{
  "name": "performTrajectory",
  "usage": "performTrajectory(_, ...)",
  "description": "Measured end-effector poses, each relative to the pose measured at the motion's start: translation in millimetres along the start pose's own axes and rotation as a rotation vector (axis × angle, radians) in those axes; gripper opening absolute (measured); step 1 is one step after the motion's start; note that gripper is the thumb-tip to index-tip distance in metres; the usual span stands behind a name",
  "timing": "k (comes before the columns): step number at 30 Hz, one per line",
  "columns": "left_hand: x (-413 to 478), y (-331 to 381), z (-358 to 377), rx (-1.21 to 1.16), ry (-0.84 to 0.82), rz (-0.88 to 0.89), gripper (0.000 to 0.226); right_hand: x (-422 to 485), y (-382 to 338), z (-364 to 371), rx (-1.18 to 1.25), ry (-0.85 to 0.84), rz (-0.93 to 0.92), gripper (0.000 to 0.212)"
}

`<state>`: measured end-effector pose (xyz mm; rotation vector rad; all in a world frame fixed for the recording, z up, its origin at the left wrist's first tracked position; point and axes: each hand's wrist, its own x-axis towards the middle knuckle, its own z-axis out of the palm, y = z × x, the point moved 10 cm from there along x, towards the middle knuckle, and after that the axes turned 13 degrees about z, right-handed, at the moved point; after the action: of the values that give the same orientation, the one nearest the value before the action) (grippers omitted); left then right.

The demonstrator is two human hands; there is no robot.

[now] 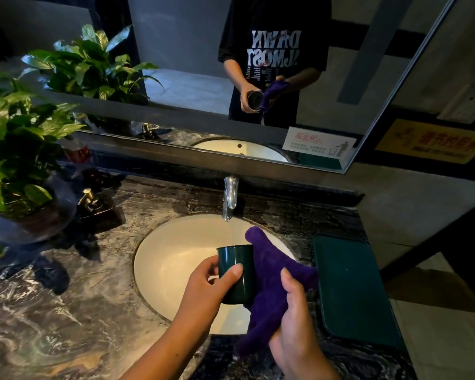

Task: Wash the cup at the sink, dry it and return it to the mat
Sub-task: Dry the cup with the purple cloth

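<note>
Left hand (pixel 211 281) has the dark green cup (pixel 237 270) mouth up above the white sink (pixel 170 259), fingers (pixel 207 266) wrapped round its side, thumb across the front. Right hand (pixel 294 319) grips a purple cloth (pixel 269 270) (thumb on top), the cloth lying against the cup's right side. The green mat (pixel 351 286) lies on the marble surface (pixel 66 311) just right of the basin, apart from the cup.

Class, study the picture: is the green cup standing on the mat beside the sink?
No, the left hand grips the cup over the sink, against the purple cloth held by the right hand.
</note>
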<state>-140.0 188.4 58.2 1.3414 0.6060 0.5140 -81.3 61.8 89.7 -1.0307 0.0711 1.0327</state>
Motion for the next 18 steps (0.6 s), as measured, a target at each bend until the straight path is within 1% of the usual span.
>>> performTrajectory(1, -0.7, -1.1, -0.3, -0.038, 0.008, -0.016, 0.050, 1.1, -1.0, -2.6, 0.002, 0.010, -0.007, 0.056)
performTrajectory(3, -1.9, -1.7, 0.2, -0.087, 0.000, -0.042, 0.053, 3.8, -1.4, -8.4, 0.014, 0.030, 0.006, 0.055)
performTrajectory(5, -2.5, 0.3, 4.9, -0.121, -0.049, -0.042, 0.054, 6.5, 0.2, -13.2, 0.027, 0.029, 0.032, 0.056)
performTrajectory(8, -3.2, 7.3, 10.7, -0.159, -0.111, -0.015, 0.046, 7.0, 0.8, -11.7, 0.066, -0.012, 0.056, 0.058)
performTrajectory(11, -5.0, 15.7, 16.1, -0.136, -0.180, 0.022, 0.039, 6.2, -0.7, -11.1, 0.130, -0.040, 0.053, 0.055)
performTrajectory(15, -9.5, 14.2, 24.8, -0.203, -0.254, -0.017, 0.045, 5.7, 0.0, -7.7, 0.164, -0.065, 0.048, 0.055)
performTrajectory(18, -9.8, 11.9, 25.4, -0.177, -0.285, -0.034, 0.047, 5.5, 4.3, -9.3, 0.214, -0.063, 0.060, 0.054)
